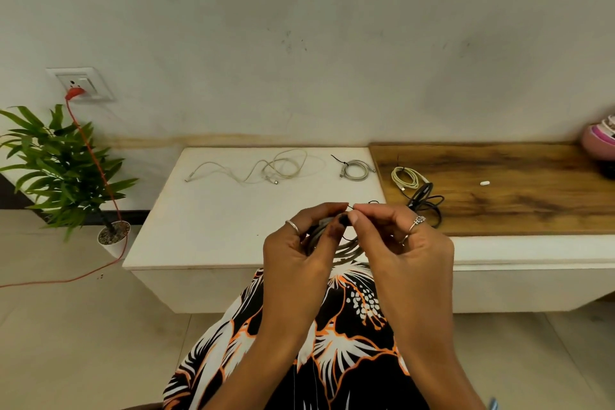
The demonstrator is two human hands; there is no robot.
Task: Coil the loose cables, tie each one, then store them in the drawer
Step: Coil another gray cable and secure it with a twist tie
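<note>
- White table (213, 236): landmark; one.
- Grey coiled cable (346, 251): one, held above the table's near edge; left hand (296, 253) grips the coil.
- Black tie (350, 207): one; right hand (396, 240) pinches it at the coil's top.
- Loose white cables (266, 168): two, on the table's far side.
- Tied grey coil (355, 170): one, far right corner of the table.
- Cream coil (406, 177) and black cable (427, 201): one each, on the wooden top right of the table.

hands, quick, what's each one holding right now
Left hand: holds the coiled cable.
Right hand: pinches the black tie on that coil.
</note>
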